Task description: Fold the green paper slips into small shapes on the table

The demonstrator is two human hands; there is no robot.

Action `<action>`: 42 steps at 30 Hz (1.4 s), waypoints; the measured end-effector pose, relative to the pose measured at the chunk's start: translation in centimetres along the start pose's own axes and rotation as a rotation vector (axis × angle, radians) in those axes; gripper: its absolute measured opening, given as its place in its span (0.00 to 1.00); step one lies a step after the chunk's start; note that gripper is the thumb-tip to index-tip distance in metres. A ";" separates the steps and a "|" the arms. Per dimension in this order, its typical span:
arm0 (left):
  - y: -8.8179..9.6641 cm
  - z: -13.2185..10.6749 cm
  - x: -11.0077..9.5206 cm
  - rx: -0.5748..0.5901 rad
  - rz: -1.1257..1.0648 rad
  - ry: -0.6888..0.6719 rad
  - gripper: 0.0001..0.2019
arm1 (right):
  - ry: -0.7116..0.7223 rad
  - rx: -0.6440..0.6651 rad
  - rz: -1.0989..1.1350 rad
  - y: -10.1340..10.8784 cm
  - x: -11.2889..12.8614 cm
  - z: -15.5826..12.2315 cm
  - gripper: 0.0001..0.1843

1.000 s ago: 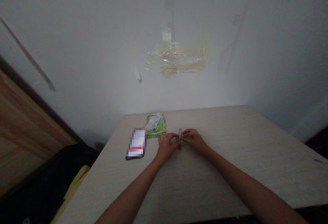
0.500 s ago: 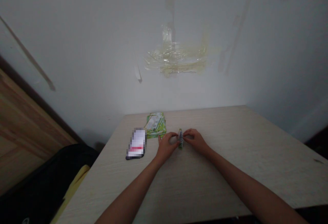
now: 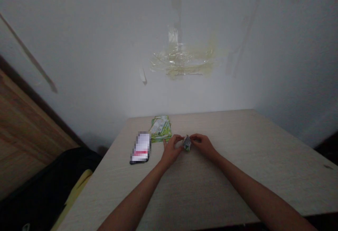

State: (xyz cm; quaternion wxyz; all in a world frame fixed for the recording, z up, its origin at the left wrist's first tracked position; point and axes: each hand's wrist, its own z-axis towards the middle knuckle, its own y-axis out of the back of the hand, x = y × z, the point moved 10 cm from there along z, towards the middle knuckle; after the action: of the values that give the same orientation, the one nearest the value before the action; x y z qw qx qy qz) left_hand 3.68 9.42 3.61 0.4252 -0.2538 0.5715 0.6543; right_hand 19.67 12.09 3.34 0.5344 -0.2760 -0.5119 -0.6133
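Between my hands is a small folded paper piece [image 3: 187, 143], grey-white on top with green printing below. My left hand [image 3: 173, 148] pinches its left side, and one of its fingers reaches toward the paper stack. From the other side my right hand [image 3: 202, 143] pinches the upper right edge of the piece with thumb and fingers. Just beyond my left hand lies a loose stack of green and white printed papers [image 3: 160, 129]. To the left of that hand a phone [image 3: 142, 148] with a blurred-out screen rests on the table.
The pale wooden table [image 3: 237, 174] meets a grey wall [image 3: 105, 48] bearing peeling clear tape [image 3: 185, 62]. Left of the table are a black bag [image 3: 52, 185], a yellow cloth [image 3: 75, 195] and a wooden panel [image 3: 29, 129].
The folded paper was narrow and edge-on; now it is spread wider into a pointed shape. My right hand has shifted slightly to the right. The stack and phone lie as before.
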 end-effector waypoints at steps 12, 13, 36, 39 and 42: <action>0.0 -0.2 0.0 0.007 0.073 0.001 0.11 | 0.048 -0.044 -0.097 0.7 0.4 0.0 0.10; 0.0 -0.2 0.0 0.005 0.082 -0.002 0.11 | 0.053 -0.045 -0.103 0.7 0.3 0.0 0.10; 0.9 -0.9 -1.7 -0.119 0.325 -0.017 0.18 | 0.003 -0.146 -0.261 1.6 0.7 -0.5 0.11; 0.8 -1.0 -1.7 -0.111 0.348 0.011 0.18 | 0.020 -0.123 -0.269 1.2 0.9 -0.4 0.11; 0.8 -1.0 -1.3 -0.102 0.342 0.026 0.15 | 0.025 -0.119 -0.248 1.1 0.9 -0.4 0.10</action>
State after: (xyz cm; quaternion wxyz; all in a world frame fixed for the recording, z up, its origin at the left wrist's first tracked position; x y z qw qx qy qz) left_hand 3.55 8.11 4.88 0.2870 -0.1824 0.5779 0.7419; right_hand 20.56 11.53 4.39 0.4437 -0.2342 -0.4980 -0.7073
